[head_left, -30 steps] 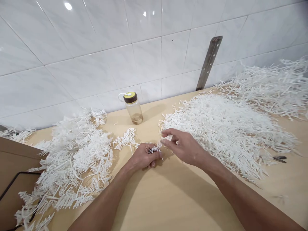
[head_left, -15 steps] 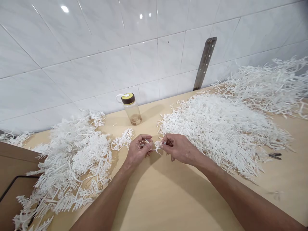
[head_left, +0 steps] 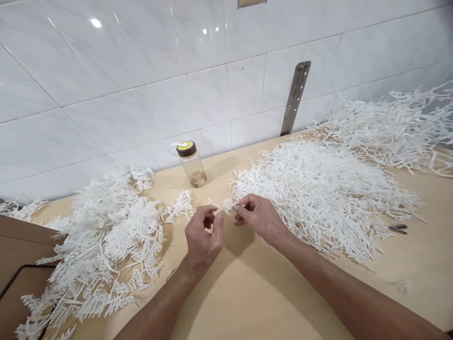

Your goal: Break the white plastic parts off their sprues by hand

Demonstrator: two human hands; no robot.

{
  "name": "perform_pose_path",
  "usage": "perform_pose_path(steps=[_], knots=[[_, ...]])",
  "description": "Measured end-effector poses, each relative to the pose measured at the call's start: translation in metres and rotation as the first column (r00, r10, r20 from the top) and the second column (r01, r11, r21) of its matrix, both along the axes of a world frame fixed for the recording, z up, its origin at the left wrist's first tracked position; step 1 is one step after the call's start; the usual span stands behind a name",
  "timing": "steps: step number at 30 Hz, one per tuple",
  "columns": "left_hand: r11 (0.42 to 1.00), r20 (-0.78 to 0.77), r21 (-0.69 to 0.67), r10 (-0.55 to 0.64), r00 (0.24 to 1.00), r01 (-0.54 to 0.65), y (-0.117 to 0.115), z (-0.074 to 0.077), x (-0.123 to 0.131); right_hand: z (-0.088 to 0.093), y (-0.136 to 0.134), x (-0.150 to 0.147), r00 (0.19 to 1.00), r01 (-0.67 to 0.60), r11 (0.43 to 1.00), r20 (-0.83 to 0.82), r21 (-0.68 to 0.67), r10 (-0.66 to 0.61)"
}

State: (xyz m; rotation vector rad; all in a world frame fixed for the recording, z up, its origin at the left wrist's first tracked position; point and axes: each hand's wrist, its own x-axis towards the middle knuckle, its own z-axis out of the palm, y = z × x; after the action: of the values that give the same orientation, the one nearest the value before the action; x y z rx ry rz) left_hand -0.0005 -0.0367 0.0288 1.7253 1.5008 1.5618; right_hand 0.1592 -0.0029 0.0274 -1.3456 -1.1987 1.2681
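My right hand (head_left: 260,217) pinches a small white branched plastic piece (head_left: 229,206) between thumb and fingertips, over the table's middle. Just left of it, my left hand (head_left: 205,236) is raised with thumb and index finger apart, and nothing shows between them. Behind my left hand lies a small white sprig (head_left: 180,206). A big heap of white branched pieces (head_left: 318,189) spreads right of my right hand. Another white heap (head_left: 116,236) lies to the left of my left hand.
A clear bottle (head_left: 193,167) with a yellow and dark lid stands near the tiled wall. A metal bracket (head_left: 295,99) leans there. Further white strands (head_left: 392,127) lie back right, dark scissors (head_left: 398,229) at the right. A brown box (head_left: 28,250) is at the left edge.
My left hand has come away from the white piece, turned and opened. My right hand still holds the piece, slightly further left in view. The view has shifted slightly.
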Motion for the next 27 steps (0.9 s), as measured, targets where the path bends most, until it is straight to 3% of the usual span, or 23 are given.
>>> perform_pose_path(steps=[3, 6, 8, 10, 13, 19, 27], knots=[[0.963, 0.039, -0.246, -0.107, 0.994, 0.113, -0.007, -0.004, 0.011, 0.001, 0.001, 0.001, 0.999, 0.030, 0.999, -0.038, -0.014, -0.030], [0.864, 0.224, -0.457, -0.118, 0.967, 0.211, -0.005, -0.005, 0.016, 0.003, 0.000, 0.001, 0.999, 0.025, 0.999, -0.044, -0.023, -0.026], [0.805, 0.383, -0.514, -0.094, 0.919, 0.296, -0.001, -0.004, 0.016, 0.002, -0.002, -0.001, 0.999, -0.001, 1.000, -0.049, -0.006, 0.001], [0.781, 0.514, -0.503, -0.074, 0.855, 0.370, 0.001, -0.003, 0.015, 0.000, -0.005, -0.005, 0.997, -0.038, 0.999, -0.067, 0.029, 0.040], [0.799, 0.616, -0.452, -0.043, 0.787, 0.397, 0.003, -0.002, 0.014, -0.003, -0.007, -0.009, 0.993, -0.088, 0.995, -0.074, 0.050, 0.092], [0.841, 0.642, -0.422, 0.013, 0.767, 0.339, 0.005, -0.004, 0.012, -0.008, -0.007, -0.009, 0.987, -0.113, 0.993, -0.115, 0.022, 0.115], [0.835, 0.632, -0.411, -0.027, 0.774, 0.365, 0.010, -0.003, 0.006, -0.011, -0.008, -0.010, 0.983, -0.142, 0.990, -0.119, -0.001, 0.141]])
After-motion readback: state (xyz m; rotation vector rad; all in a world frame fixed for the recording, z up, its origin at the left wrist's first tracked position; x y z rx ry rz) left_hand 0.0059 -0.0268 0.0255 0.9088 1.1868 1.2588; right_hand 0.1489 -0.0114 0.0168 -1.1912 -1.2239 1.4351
